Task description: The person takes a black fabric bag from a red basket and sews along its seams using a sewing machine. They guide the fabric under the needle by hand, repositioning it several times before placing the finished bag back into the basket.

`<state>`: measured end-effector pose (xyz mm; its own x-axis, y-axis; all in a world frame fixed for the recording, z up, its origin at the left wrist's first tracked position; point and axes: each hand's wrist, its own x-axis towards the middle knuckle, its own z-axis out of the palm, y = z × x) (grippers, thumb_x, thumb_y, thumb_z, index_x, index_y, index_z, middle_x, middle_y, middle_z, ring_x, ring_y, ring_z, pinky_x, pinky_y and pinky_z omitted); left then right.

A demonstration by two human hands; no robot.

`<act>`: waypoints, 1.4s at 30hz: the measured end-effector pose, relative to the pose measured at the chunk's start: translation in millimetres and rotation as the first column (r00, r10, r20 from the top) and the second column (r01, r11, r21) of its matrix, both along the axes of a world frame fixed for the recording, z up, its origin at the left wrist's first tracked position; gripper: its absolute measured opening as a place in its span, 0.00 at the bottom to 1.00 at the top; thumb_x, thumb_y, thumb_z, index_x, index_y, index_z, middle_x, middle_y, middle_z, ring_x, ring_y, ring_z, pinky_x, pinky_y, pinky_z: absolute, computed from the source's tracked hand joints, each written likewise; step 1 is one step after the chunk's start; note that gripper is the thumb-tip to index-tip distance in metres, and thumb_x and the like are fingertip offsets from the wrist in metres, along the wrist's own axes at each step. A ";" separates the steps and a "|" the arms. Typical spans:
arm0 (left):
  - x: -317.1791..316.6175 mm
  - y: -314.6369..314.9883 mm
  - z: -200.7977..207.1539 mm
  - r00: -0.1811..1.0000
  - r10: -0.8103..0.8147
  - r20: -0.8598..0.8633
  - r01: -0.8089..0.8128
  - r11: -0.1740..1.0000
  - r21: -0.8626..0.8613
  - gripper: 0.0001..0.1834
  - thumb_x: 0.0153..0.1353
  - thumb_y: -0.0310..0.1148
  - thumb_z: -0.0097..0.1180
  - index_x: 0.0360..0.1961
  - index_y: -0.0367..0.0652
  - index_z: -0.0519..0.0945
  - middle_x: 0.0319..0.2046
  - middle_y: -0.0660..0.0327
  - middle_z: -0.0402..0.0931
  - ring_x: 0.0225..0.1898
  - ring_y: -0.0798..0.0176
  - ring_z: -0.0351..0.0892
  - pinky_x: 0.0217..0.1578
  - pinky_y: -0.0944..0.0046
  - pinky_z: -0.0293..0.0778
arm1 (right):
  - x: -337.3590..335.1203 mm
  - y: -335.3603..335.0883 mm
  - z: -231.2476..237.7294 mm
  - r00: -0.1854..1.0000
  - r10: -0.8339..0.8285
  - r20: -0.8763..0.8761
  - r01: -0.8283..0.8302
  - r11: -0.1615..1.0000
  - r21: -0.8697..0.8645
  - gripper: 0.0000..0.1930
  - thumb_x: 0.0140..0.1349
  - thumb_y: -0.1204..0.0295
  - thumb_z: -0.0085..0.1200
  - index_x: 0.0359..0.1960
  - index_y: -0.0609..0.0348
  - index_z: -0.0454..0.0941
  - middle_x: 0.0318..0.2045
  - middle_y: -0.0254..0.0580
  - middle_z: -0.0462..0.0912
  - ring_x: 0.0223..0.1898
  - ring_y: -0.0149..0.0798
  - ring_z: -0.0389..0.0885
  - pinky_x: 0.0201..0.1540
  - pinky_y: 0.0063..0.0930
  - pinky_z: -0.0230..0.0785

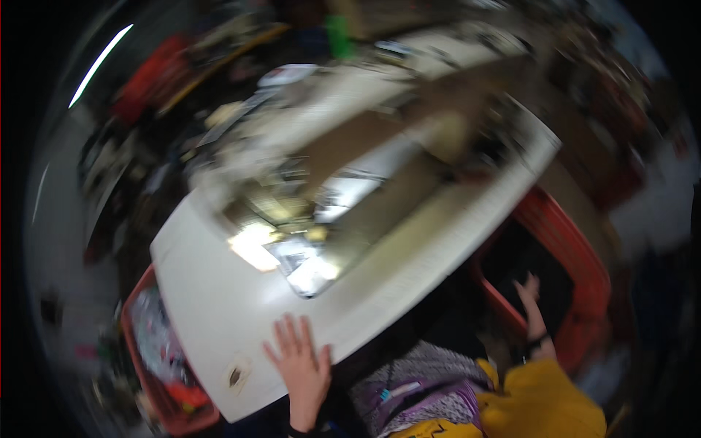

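Observation:
My left hand (301, 363) rests flat on or just above the near edge of the white table (219, 321), fingers spread and nothing in it. Off the table's right side, my right hand (530, 290) is held over the dark inside of a red bin (588, 270). Its thumb and fingers look apart and I see nothing between them, though the view is smeared by motion. Beyond my left hand, a bright, shiny item (310, 274) that I cannot make out lies on the table.
A long brown recess or board (394, 212) runs along the table's middle. Another red bin (201, 420) with clear plastic bags (157, 336) stands at the left. A brown mark (235, 377) shows on the table corner. Blurred clutter and a green thing (339, 36) fill the back.

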<state>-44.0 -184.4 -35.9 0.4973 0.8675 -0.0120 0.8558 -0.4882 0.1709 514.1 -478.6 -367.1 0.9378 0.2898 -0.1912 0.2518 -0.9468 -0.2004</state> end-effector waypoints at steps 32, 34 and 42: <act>6.6 -7.4 -28.2 0.995 -0.010 0.095 -0.033 0.900 0.435 0.28 0.72 0.31 0.28 0.64 0.35 0.74 0.65 0.46 0.71 0.68 0.43 0.68 0.68 0.51 0.63 | 68.4 -93.5 117.1 0.894 -0.438 0.091 0.145 0.477 0.867 0.30 0.71 0.56 0.56 0.64 0.71 0.70 0.61 0.55 0.77 0.63 0.45 0.74 0.67 0.36 0.60; 2.8 -5.2 -26.2 0.997 -0.014 0.082 -0.026 0.889 0.458 0.28 0.71 0.30 0.28 0.65 0.37 0.75 0.66 0.49 0.72 0.68 0.46 0.68 0.68 0.53 0.63 | 49.5 -79.4 197.8 0.878 -0.467 0.105 0.139 0.458 0.878 0.29 0.74 0.54 0.50 0.62 0.71 0.72 0.60 0.49 0.79 0.61 0.38 0.75 0.65 0.31 0.61; 4.0 -9.4 -29.3 0.997 0.022 0.073 -0.054 0.878 0.476 0.27 0.69 0.29 0.31 0.65 0.37 0.75 0.65 0.49 0.72 0.68 0.46 0.69 0.67 0.53 0.64 | 24.9 -95.7 278.0 0.916 -0.246 -0.317 0.358 0.142 0.923 0.33 0.73 0.48 0.50 0.61 0.71 0.73 0.55 0.40 0.80 0.57 0.33 0.74 0.63 0.29 0.61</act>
<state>-40.0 -193.7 -65.1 0.4496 0.7783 0.4384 0.8706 -0.4916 -0.0201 539.0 -574.3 -89.1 0.9974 -0.0058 -0.0717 -0.0717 -0.0038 -0.9974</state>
